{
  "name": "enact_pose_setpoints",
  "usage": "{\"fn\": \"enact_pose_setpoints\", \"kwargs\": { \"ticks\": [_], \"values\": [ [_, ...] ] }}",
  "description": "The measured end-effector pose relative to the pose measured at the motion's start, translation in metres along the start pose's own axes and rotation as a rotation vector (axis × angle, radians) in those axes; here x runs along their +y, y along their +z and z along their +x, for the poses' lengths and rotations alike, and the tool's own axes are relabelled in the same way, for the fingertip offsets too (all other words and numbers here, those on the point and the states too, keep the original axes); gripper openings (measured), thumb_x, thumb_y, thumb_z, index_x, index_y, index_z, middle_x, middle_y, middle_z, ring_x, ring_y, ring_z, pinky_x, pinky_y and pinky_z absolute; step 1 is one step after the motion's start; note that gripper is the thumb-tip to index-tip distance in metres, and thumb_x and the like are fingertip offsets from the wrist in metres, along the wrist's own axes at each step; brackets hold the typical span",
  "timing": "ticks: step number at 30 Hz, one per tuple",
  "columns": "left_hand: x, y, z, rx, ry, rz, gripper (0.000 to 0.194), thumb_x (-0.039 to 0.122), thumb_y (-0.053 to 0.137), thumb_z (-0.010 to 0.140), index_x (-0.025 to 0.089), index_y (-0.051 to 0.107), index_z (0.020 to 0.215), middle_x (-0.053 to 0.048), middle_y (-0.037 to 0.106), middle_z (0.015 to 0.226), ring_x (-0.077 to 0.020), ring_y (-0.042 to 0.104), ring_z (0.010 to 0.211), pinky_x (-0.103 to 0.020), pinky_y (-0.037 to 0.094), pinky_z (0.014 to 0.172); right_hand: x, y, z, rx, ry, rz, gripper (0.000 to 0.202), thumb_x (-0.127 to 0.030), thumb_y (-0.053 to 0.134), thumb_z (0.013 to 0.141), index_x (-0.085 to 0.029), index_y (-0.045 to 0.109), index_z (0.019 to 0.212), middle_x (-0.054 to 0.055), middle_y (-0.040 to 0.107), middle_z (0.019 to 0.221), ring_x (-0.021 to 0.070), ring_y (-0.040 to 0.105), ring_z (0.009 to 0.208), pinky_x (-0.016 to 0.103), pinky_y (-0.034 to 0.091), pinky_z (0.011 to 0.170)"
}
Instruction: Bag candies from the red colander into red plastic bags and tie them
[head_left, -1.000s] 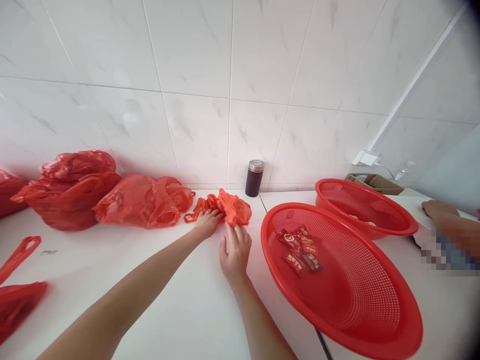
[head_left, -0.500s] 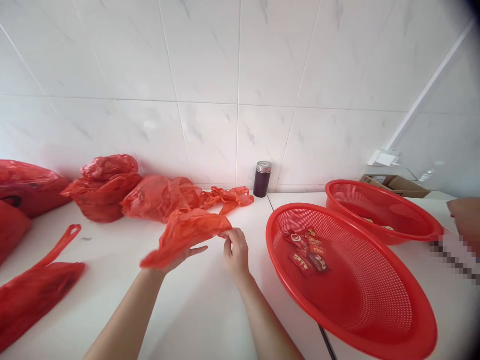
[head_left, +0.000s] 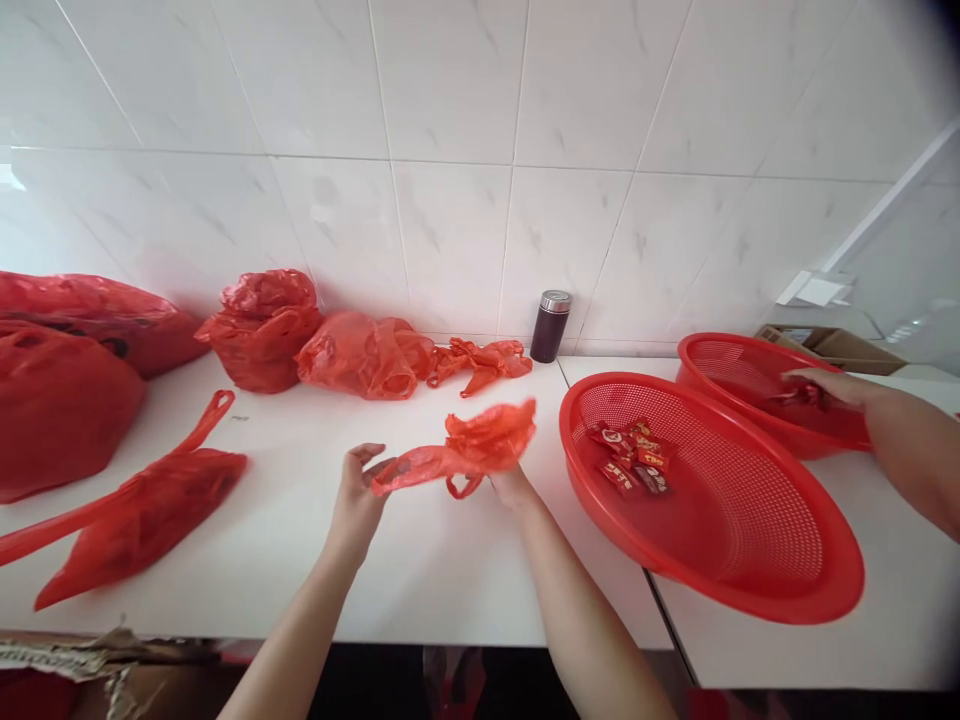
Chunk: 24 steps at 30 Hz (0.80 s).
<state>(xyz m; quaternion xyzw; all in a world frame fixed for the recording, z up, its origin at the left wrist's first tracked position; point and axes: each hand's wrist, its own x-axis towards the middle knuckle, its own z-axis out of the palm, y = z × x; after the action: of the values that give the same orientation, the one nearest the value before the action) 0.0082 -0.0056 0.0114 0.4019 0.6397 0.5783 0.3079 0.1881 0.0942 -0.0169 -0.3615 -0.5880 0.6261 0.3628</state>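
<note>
A thin red plastic bag point(head_left: 480, 440) is held up over the white table between my two hands, its loose top flaring to the right. My left hand point(head_left: 364, 490) grips the bag's left end, with thumb and fingers curled by its edge. Behind the bag's right part, my right hand point(head_left: 511, 486) is closed on it, most of its fingers covered by the film. A small handle loop hangs below. Right of my hands stands a large red plastic basket point(head_left: 712, 590) with several wrapped candies point(head_left: 634, 458) lying in it.
Filled red bags point(head_left: 60, 410) and a tied one point(head_left: 161, 510) lie left. More red bags point(head_left: 367, 355) and a dark tumbler point(head_left: 551, 327) line the wall. Another person's hand point(head_left: 832, 385) reaches into a second basket point(head_left: 742, 350) holding candies. A cardboard box point(head_left: 847, 350) sits behind.
My right hand has gone behind the bag, and my left hand has shifted to its left end. The bag has turned and bunched rightward. Another person's hand has entered the far basket. The view has tilted down.
</note>
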Motion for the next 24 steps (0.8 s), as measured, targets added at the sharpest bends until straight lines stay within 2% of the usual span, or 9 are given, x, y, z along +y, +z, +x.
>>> {"fn": "enact_pose_setpoints", "kwargs": {
  "ticks": [2,4,6,8,11,15,18,21,24],
  "values": [
    [0.001,-0.006,0.0,0.074,0.079,0.037,0.078,0.044,0.078,0.067,0.03,0.041,0.134,-0.012,0.037,0.149,-0.0291,0.052,0.125,-0.039,0.051,0.089,-0.001,0.006,-0.004,-0.065,0.066,0.023,0.018,-0.036,0.057,0.072,-0.018,0.06,0.075,0.0,0.058,0.061,0.0133,0.055,0.052,0.026,0.046,0.051],
    [0.006,-0.011,-0.002,-0.021,0.141,0.098,0.071,0.042,0.078,0.069,0.031,0.048,0.133,-0.008,0.046,0.144,-0.0279,0.049,0.127,-0.036,0.05,0.091,-0.004,0.012,-0.014,-0.133,0.124,0.026,0.018,-0.033,0.058,0.072,-0.017,0.062,0.08,-0.001,0.06,0.063,0.0112,0.053,0.047,0.025,0.045,0.048],
    [0.01,-0.015,-0.004,-0.131,0.102,0.073,0.042,0.042,0.075,0.074,0.024,0.066,0.111,-0.006,0.065,0.115,-0.0248,0.058,0.111,-0.031,0.05,0.086,-0.008,0.015,-0.029,-0.196,0.147,0.011,0.022,-0.034,0.059,0.075,-0.017,0.063,0.088,0.0,0.064,0.07,0.0105,0.054,0.045,0.024,0.043,0.046],
    [0.01,-0.02,-0.006,-0.158,-0.055,-0.16,0.026,0.042,0.073,0.077,0.018,0.07,0.088,-0.001,0.065,0.076,-0.0159,0.062,0.079,-0.024,0.051,0.073,-0.01,0.01,-0.044,-0.196,0.12,-0.009,0.023,-0.036,0.059,0.079,-0.018,0.062,0.094,-0.002,0.062,0.07,0.0086,0.052,0.046,0.022,0.04,0.046],
    [0.008,-0.03,-0.003,-0.1,-0.319,-0.605,0.02,0.033,0.076,0.074,0.017,0.068,0.081,0.007,0.048,0.052,-0.0065,0.049,0.051,-0.016,0.047,0.054,-0.009,-0.007,-0.062,-0.056,0.098,-0.058,0.02,-0.037,0.056,0.084,-0.02,0.058,0.093,-0.006,0.052,0.062,0.0081,0.047,0.047,0.02,0.036,0.047],
    [0.013,-0.04,-0.004,-0.059,-0.422,-0.665,0.025,0.032,0.076,0.072,0.019,0.068,0.091,0.001,0.066,0.076,-0.0095,0.061,0.06,-0.018,0.051,0.054,-0.014,-0.014,-0.081,0.371,0.004,-0.448,0.015,-0.035,0.048,0.088,-0.021,0.055,0.089,-0.002,0.056,0.067,0.0141,0.055,0.059,0.027,0.044,0.057],
    [0.024,-0.036,-0.012,-0.15,-0.375,-0.567,0.046,0.041,0.073,0.077,0.029,0.063,0.12,0.002,0.067,0.084,-0.0123,0.065,0.066,-0.02,0.053,0.056,-0.035,0.015,-0.097,0.486,-0.282,-0.522,0.014,-0.031,0.048,0.09,-0.022,0.057,0.094,0.004,0.064,0.09,0.0165,0.061,0.079,0.029,0.048,0.071],
    [0.035,-0.024,-0.022,-0.248,-0.38,-0.549,0.059,0.044,0.07,0.079,0.036,0.053,0.134,0.001,0.067,0.087,-0.0151,0.068,0.073,-0.024,0.056,0.063,-0.05,0.059,-0.102,0.252,-0.391,-0.423,0.013,-0.026,0.045,0.092,-0.022,0.057,0.097,0.002,0.065,0.087,0.0136,0.062,0.075,0.024,0.049,0.067],
    [0.04,-0.015,-0.033,-0.335,-0.407,-0.624,0.059,0.041,0.072,0.078,0.034,0.054,0.134,-0.001,0.069,0.093,-0.0155,0.069,0.079,-0.024,0.057,0.071,-0.039,0.09,-0.085,0.144,-0.362,-0.597,0.013,-0.021,0.046,0.09,-0.022,0.059,0.093,0.0,0.066,0.081,0.0132,0.061,0.067,0.024,0.046,0.061]
  ]
}}
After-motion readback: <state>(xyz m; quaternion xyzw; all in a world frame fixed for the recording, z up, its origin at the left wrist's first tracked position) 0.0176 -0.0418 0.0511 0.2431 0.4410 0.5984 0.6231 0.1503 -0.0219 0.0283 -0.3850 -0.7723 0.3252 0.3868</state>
